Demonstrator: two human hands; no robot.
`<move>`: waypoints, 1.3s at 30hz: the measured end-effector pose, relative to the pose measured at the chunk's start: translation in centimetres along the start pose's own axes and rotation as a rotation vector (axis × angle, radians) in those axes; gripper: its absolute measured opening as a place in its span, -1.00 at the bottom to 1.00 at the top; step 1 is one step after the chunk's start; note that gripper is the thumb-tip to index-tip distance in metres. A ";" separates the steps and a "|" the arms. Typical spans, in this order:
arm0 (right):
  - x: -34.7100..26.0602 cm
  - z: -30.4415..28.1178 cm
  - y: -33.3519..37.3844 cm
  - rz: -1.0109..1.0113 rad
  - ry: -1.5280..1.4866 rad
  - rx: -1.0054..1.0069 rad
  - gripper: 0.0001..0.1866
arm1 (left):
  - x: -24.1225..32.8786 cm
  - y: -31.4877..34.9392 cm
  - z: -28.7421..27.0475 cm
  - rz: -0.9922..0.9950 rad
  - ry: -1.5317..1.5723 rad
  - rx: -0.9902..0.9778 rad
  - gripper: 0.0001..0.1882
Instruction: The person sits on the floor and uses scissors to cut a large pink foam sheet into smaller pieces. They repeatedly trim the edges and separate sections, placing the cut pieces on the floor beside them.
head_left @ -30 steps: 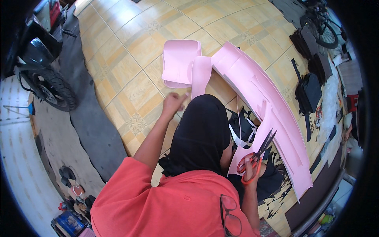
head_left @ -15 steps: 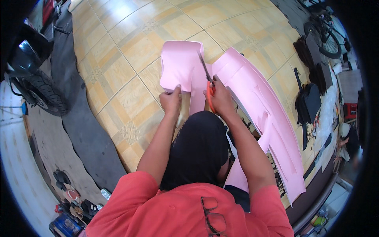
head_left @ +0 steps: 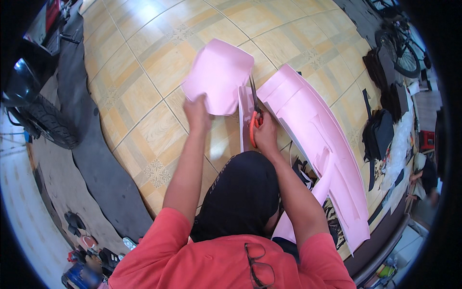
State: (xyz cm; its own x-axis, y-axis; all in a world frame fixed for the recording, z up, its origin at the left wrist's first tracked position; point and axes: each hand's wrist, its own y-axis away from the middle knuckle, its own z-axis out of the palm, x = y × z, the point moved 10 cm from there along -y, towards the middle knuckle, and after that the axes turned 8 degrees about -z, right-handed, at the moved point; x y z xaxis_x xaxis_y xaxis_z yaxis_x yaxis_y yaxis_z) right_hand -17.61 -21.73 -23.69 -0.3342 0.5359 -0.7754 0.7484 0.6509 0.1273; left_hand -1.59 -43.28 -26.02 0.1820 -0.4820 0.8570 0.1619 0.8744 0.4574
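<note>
A rounded piece of pink sheet material (head_left: 220, 72) is pinched at its lower left edge by my left hand (head_left: 196, 113), whose fingers are closed on it. My right hand (head_left: 266, 132) grips scissors (head_left: 253, 126) with orange handles, their dark blades pointing away from me along the piece's right side. Beside the blades stands a narrow pink strip (head_left: 245, 113), its lower end hidden behind my knee. A long curved stack of pink sheets (head_left: 308, 108) lies right of my right hand, with a rolled or folded part on top.
Dark mats (head_left: 91, 130) and a motorbike wheel (head_left: 50, 118) are at left, with footwear (head_left: 74, 221) at lower left. At right are a black bag (head_left: 378, 132), clear plastic (head_left: 396, 149) and a bicycle (head_left: 404, 53). Another person (head_left: 426, 176) is at the far right edge.
My left hand has moved left with the rounded pink piece, which has turned and now lies apart from the narrow strip. The scissors in my right hand have shifted slightly nearer to me.
</note>
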 end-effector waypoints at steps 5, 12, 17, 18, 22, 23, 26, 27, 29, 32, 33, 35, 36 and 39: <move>0.2 -0.4 0.9 0.039 -0.098 0.047 -0.62 | 14.1 0.0 3.0 0.547 -0.454 -0.004 -0.66; 1.2 -0.3 1.7 0.015 -0.079 0.024 -0.59 | 8.9 6.9 8.8 1.334 -1.647 -0.262 -0.72; 0.0 -0.7 2.2 -0.054 -0.069 0.080 -0.60 | 1.2 7.7 3.9 0.924 -1.788 -0.525 -0.44; -0.2 -0.5 1.9 -0.061 -0.053 0.066 -0.60 | 1.0 7.9 3.6 0.966 -1.753 -0.510 -0.43; -0.6 0.6 0.4 -0.038 0.089 -0.016 -0.63 | -0.1 7.4 3.0 0.888 -1.733 -0.531 -0.40; -0.7 0.7 0.0 -0.039 0.072 0.001 -0.63 | -0.3 7.1 3.4 0.815 -1.754 -0.561 -0.40; -1.1 0.7 -0.7 -0.055 0.001 0.061 -0.61 | 0.2 8.0 3.8 0.732 -1.773 -0.580 -0.31; -1.3 0.4 -0.9 -0.068 -0.034 0.086 -0.60 | 1.1 8.7 4.0 0.737 -1.746 -0.581 -0.28; -2.7 -0.2 -0.8 -0.116 -0.027 0.099 -0.57 | 1.9 8.4 4.1 0.691 -1.747 -0.617 -0.20; -6.9 -2.3 -0.6 -0.219 0.074 0.082 -0.53 | 2.4 7.9 3.6 0.671 -1.692 -0.568 -0.29; -7.8 -2.8 -0.9 -0.249 0.087 0.089 -0.53 | 2.2 7.6 3.5 0.703 -1.669 -0.528 -0.32; -9.5 -3.5 -1.7 -0.276 0.068 0.103 -0.54 | 3.4 8.5 4.3 0.735 -1.412 -0.529 -0.40; -10.3 -3.5 -1.8 -0.273 0.034 0.103 -0.55 | 4.7 10.1 4.9 0.722 -1.182 -0.563 -0.46; -12.8 -2.6 -1.8 -0.183 -0.112 0.021 -0.59 | 4.4 11.0 6.0 0.363 -0.608 -0.696 -0.43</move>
State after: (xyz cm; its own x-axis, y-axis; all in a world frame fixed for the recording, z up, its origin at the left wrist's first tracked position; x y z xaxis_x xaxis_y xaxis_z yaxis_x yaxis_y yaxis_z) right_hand -16.15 -28.38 -12.36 -0.4009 0.3456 -0.8484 0.6929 0.7202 -0.0340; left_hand -4.80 -35.43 -15.81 -0.1637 0.0896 0.9824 0.7640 0.6415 0.0688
